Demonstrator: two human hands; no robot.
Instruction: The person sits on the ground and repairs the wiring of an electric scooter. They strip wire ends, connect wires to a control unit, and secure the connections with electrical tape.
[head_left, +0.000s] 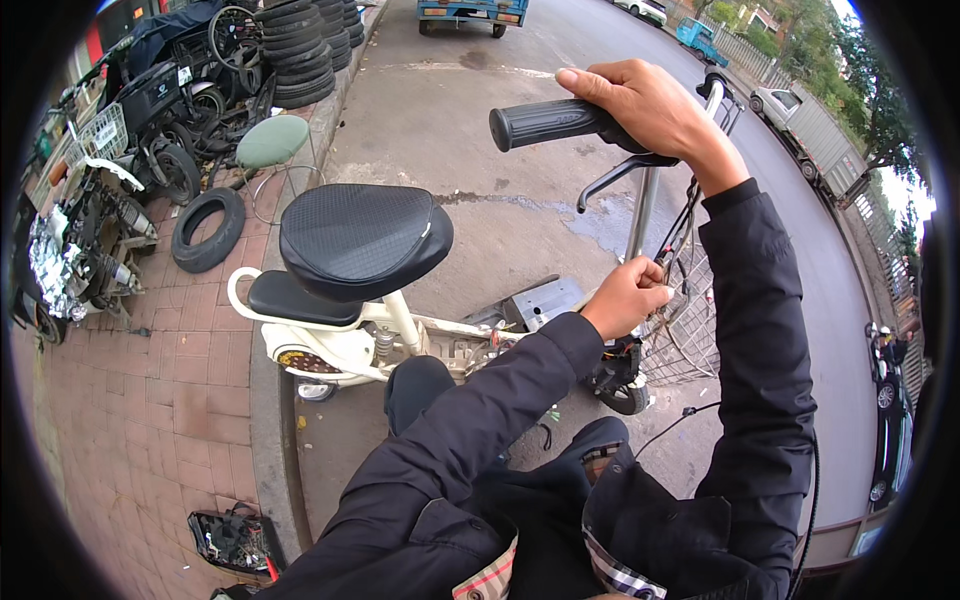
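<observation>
A cream electric scooter stands in front of me, with a black seat [365, 235] and a steering stem [644, 212]. My right hand [655, 105] is closed over the handlebar at the inner end of a black rubber grip [550, 123]; some of its fingers are hidden. Below that grip a black brake lever [610, 180] juts out. Lower down, my left hand [632, 296] is closed in a pinch beside the stem and its dark cables [684, 225]. What lies between those fingers is too small to make out. A wire basket [690, 335] sits just beyond it.
A loose tyre [208, 230], stacked tyres [295, 55] and parked scooters [160, 110] occupy the left pavement. Along the scooter runs a kerb [262, 430]. A tool tray [235, 540] lies lower left. A loose cable [690, 411] hangs near my right arm. Vehicles line the road.
</observation>
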